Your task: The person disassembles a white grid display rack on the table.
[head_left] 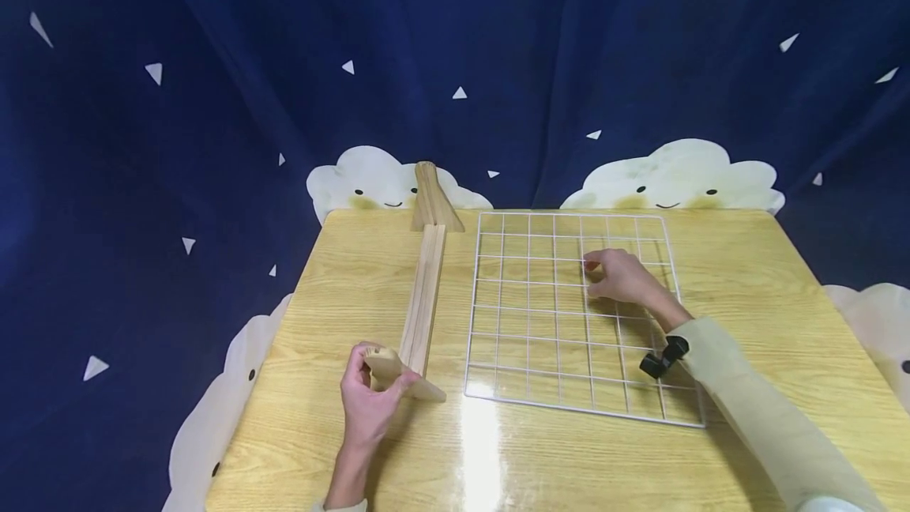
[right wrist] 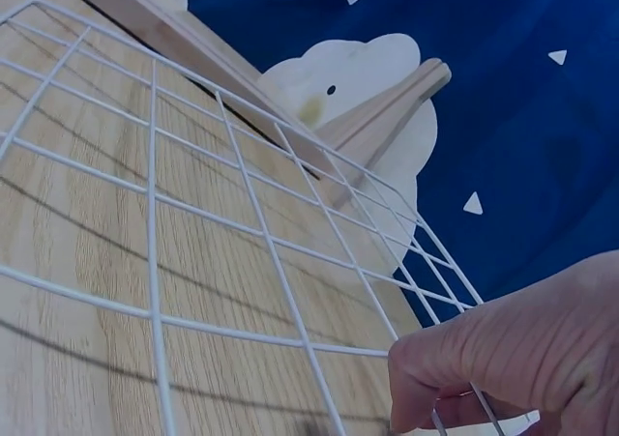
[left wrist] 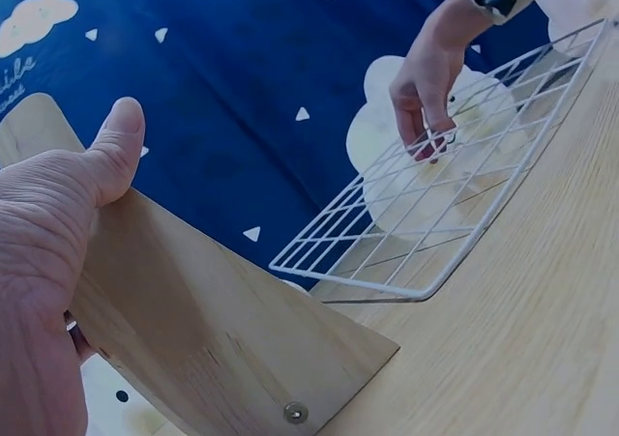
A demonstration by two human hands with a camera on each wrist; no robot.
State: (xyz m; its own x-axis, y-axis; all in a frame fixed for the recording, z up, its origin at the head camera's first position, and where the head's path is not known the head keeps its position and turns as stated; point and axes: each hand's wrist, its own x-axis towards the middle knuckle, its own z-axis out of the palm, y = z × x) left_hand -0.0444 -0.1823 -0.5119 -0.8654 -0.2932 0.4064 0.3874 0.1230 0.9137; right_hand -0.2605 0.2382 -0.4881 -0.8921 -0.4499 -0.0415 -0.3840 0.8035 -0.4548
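Note:
My left hand grips the near upright end piece of a wooden stand, thumb on one side and fingers on the other. A long grooved wooden bar joins it to a matching far end piece. To the right, my right hand pinches a wire of a white wire grid panel, its fingertips partly hidden. Seen from the right wrist, the panel casts its shadow on the wood beneath and appears slightly raised there.
Both things are on a light wood-grain table. Behind it hangs a dark blue curtain with white triangles and smiling clouds. A black device is strapped at the right wrist.

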